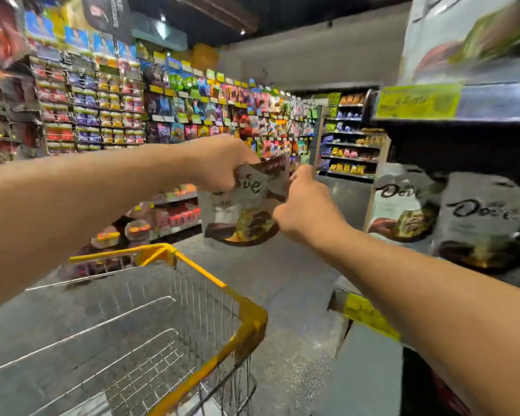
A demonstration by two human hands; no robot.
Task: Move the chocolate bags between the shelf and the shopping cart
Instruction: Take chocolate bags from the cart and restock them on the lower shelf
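A grey-white Dove chocolate bag (240, 211) hangs in mid-air above the far end of the shopping cart (249, 322). My left hand (219, 166) grips its top left corner. My right hand (306, 205) pinches its right edge. The cart is a wire basket with a yellow rim, and the part of its inside that I see holds no bag. On the shelf (463, 103) to the right stand two more Dove bags (403, 205), with a third bag (490, 223) nearest me. Another bag stands blurred on the top shelf.
A long wall of hanging snack packets (168, 112) runs along the left of the aisle. Low shelves with tubs (174, 214) stand beyond the cart. Yellow price tags (370, 316) mark the shelf edges on the right. Grey floor lies between cart and shelf.
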